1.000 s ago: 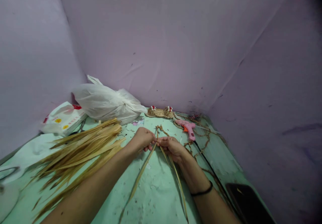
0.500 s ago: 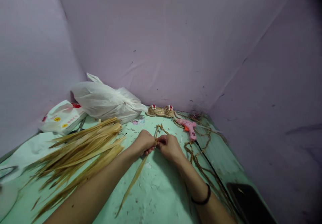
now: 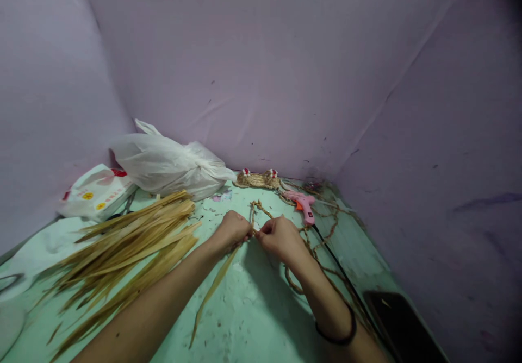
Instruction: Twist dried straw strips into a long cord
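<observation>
My left hand [image 3: 235, 229] is closed around a dried leaf strip [image 3: 214, 289] that trails down toward me over the green tabletop. Beside it my right hand [image 3: 279, 237] pinches fibre at the near end of a twisted cord [image 3: 261, 206]. The cord makes a small bend just beyond my fingers. More of this rope [image 3: 291, 282] lies in loops next to and under my right forearm. Left of my left hand rests a spread bundle of dried leaf strips [image 3: 138, 254]. My fingertips hide the spot where strip and cord meet.
A pink glue gun [image 3: 304, 205] with a black cable [image 3: 340, 270] lies at right. Behind are a woven straw piece with red-and-white trims [image 3: 256, 180] and a knotted white plastic bag [image 3: 171, 162]. A white packet [image 3: 95, 192] sits far left, a dark phone-like slab [image 3: 402, 325] near right.
My right hand has shifted slightly right and its wrist has turned, and a gap now shows between the hands. A rope loop has come into view by my right forearm. The view swung slightly.
</observation>
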`<state>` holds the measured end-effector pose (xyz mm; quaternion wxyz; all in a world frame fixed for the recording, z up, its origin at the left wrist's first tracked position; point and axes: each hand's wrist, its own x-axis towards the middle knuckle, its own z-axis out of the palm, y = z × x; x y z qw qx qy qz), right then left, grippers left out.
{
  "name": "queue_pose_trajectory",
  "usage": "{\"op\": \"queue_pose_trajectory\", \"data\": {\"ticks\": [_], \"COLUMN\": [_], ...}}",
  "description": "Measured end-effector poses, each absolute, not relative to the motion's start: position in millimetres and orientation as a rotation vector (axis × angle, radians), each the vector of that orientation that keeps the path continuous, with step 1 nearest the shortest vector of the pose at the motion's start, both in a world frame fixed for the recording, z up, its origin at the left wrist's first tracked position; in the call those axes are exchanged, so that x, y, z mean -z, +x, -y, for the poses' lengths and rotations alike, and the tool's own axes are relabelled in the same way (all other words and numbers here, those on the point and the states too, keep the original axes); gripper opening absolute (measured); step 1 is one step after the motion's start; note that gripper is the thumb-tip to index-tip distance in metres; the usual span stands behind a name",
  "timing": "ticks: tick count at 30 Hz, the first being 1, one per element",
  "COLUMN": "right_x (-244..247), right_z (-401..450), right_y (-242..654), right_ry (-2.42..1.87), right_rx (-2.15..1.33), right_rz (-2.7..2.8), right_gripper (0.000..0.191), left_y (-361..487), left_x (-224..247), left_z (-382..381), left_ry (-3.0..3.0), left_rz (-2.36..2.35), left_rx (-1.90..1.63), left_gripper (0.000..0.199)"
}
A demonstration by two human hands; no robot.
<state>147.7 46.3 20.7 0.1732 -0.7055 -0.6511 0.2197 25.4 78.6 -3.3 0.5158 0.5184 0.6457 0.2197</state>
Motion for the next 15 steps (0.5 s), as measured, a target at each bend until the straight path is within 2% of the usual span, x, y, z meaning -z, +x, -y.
{"op": "queue_pose_trajectory", "data": {"ticks": [6,15], "right_x": [-22.6,-24.7], "right_z": [-42.6,-33.4], "right_y": [143.5,130.4], "right_ry": [-1.885,-1.721], "right_rx": [-0.795,-0.669], "right_rz": [1.925,2.146], "right_gripper": [0.016,0.022], "left_y": [25.3,15.7], "left_x": [-2.2,3.1], "left_z": [-76.6,-81.2], "left_ry": [1.204,1.150], "left_rz": [-1.501,-1.302], "left_rx": [-0.566,-0.572], "left_gripper": [0.016,0.010]}}
